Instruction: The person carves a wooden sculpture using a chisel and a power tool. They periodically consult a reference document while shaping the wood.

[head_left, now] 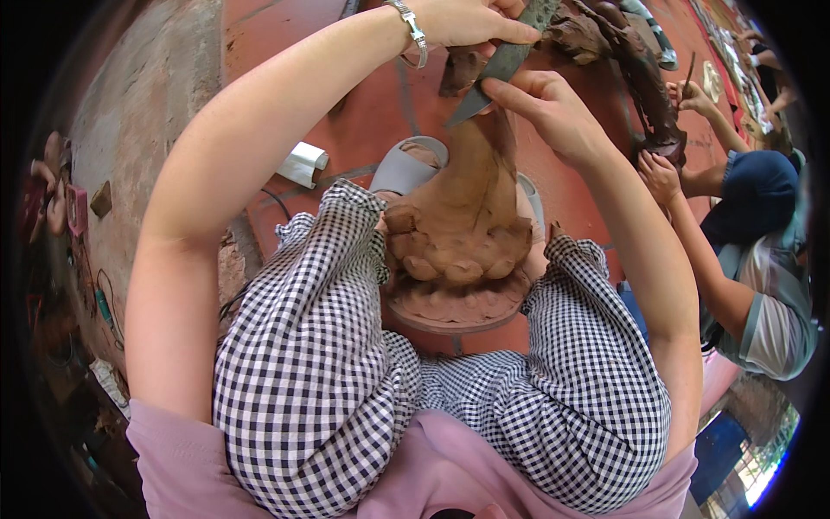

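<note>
A brown carved figure (462,203), its base ringed with petal-like bumps, stands on the floor between my knees. Over its upper part, my left hand (471,22), with a metal band at the wrist, grips the upper end of a grey-green pointed strip (504,62). The strip is flat, rough at the top and smoother toward its tip; I cannot tell whether it is a blade or folded abrasive. My right hand (549,108) pinches the strip's lower part between thumb and fingers. Both hands hide some of the figure's top.
Red tiles (367,108) cover the floor, with a rough concrete strip (164,112) at left. A white angled piece (303,164) lies left of my grey sandal (411,164). At right, another person's hands (661,177) work at a dark carving (644,82).
</note>
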The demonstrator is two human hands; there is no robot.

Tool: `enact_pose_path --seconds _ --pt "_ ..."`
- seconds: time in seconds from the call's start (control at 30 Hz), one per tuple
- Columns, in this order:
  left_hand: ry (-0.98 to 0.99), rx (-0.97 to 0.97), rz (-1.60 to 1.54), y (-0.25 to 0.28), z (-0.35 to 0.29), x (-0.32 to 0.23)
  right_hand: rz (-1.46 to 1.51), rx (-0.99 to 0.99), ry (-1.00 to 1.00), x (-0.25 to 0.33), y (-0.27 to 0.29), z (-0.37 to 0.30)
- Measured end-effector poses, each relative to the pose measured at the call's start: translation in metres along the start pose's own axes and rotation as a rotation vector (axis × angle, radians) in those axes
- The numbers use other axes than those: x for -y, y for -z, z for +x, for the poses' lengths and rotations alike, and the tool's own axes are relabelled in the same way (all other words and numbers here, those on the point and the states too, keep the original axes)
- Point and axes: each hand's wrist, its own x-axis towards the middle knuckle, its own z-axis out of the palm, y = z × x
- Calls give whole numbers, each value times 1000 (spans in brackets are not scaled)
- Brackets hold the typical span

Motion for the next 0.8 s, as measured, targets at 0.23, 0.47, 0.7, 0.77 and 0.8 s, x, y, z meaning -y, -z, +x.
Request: enact_pose_path --seconds 0.23,0.47,0.7,0.77,0.8 --pt "136 -750 -153 79 -71 118 282 -327 -182 4 -18 -38" --pt "534 -1456 -592 49 -218 254 304 -67 -247 -5 -49 -94" --pt "644 -1201 224 -7 -237 275 -62 63 -221 34 -61 -86" --pt "716 -1356 176 -5 -239 281 -370 203 86 56 -62 -76" --pt "753 -1432 40 -2 -241 284 -546 282 219 66 -63 -67"
